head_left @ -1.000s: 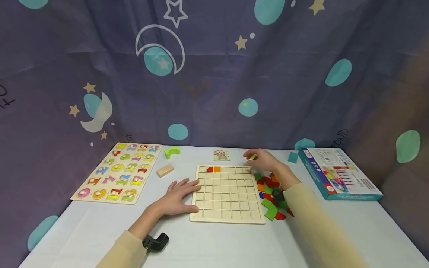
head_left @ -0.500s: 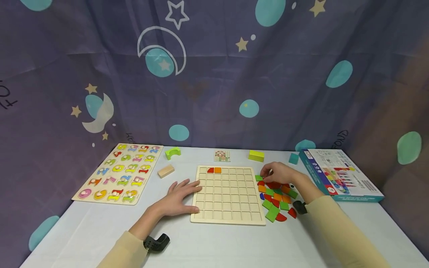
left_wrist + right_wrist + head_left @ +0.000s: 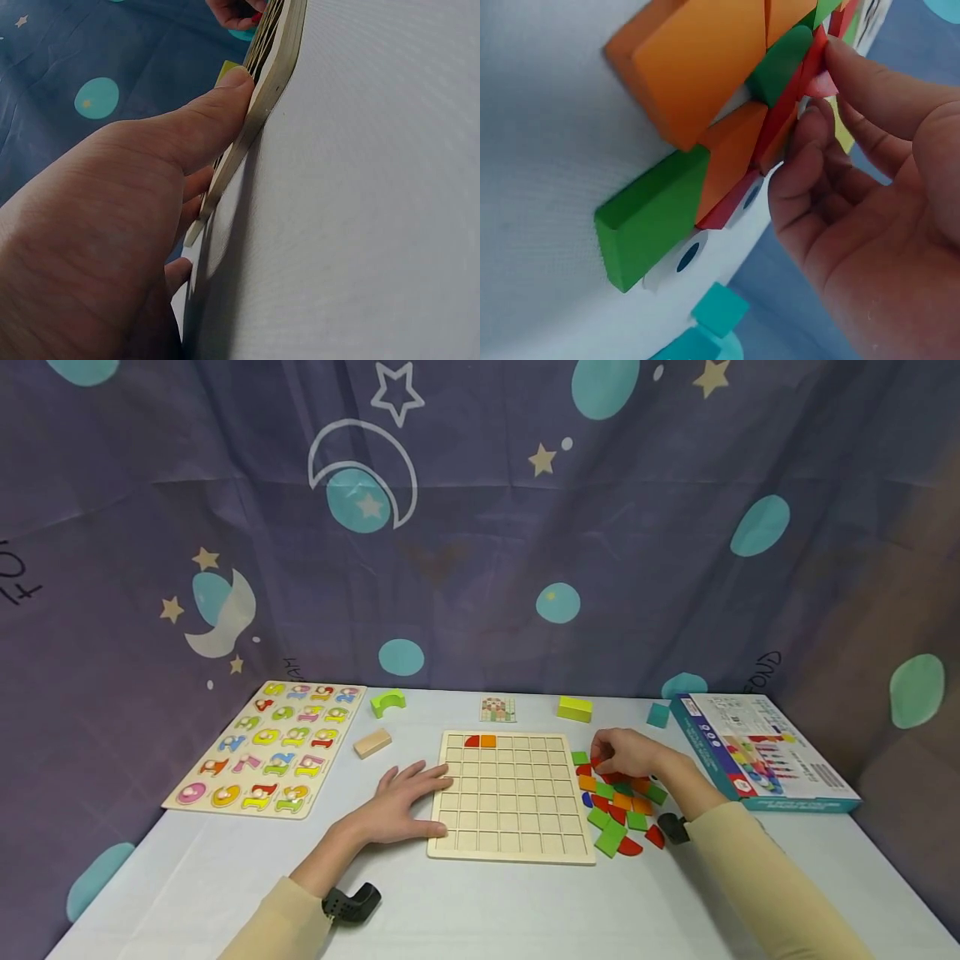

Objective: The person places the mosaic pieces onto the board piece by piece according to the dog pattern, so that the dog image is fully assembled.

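A wooden grid board (image 3: 517, 810) lies mid-table with a red quarter-round piece (image 3: 472, 741) and an orange square (image 3: 489, 741) in its top row. My left hand (image 3: 401, 806) rests spread on the board's left edge; its thumb (image 3: 217, 112) lies along the rim in the left wrist view. Over the far end of a pile of loose coloured pieces, right of the board, is my right hand (image 3: 626, 752). In the right wrist view its thumb and fingers pinch a small red piece (image 3: 821, 67), partly covered by the fingers. Green (image 3: 656, 214) and orange (image 3: 697, 67) pieces lie nearby.
A number puzzle board (image 3: 251, 760) is at left, near a green arch (image 3: 387, 701) and a plain wooden block (image 3: 372, 742). Behind the grid are a picture card (image 3: 498, 709) and a yellow-green block (image 3: 574, 708). A teal cube (image 3: 657, 716) and a box (image 3: 780, 752) stand right.
My right hand has come from the yellow-green block down and right to the pile, and now pinches a red piece. The left hand stays on the board.
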`<state>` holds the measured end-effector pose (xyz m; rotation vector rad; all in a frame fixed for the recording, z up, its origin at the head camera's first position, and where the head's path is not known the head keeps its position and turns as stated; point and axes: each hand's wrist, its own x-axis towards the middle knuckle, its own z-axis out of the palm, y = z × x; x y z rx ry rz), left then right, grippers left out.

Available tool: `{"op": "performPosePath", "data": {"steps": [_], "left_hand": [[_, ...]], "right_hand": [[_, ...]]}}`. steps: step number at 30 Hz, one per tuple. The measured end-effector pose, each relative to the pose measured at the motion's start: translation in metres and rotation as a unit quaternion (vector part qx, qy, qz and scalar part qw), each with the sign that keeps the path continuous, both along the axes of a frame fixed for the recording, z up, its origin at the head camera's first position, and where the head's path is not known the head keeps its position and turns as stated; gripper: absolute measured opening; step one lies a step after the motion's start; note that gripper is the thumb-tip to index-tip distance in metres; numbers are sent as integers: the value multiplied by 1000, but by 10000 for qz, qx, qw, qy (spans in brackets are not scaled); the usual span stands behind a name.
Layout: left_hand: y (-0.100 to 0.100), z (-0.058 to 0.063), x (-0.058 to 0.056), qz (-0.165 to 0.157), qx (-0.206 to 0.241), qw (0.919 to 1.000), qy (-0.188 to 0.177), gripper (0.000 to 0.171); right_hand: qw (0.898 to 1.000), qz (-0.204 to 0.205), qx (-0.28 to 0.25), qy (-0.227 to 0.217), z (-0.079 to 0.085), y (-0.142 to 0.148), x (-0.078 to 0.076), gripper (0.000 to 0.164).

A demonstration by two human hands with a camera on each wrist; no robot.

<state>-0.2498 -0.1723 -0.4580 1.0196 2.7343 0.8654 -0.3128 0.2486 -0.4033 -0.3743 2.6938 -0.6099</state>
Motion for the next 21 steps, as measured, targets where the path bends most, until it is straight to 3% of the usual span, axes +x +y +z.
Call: {"op": "performPosePath", "data": {"steps": [9,21], "left_hand": [[-1,-4,-1,43,-13,10000,-18,75],[-1,-5,-2,-9,18,10000,-10,75]], "right_hand": [[9949,81,-935,373,11,-10,-13,12],[9849,292,-1636,489,-1,-88,-37,8]]}}
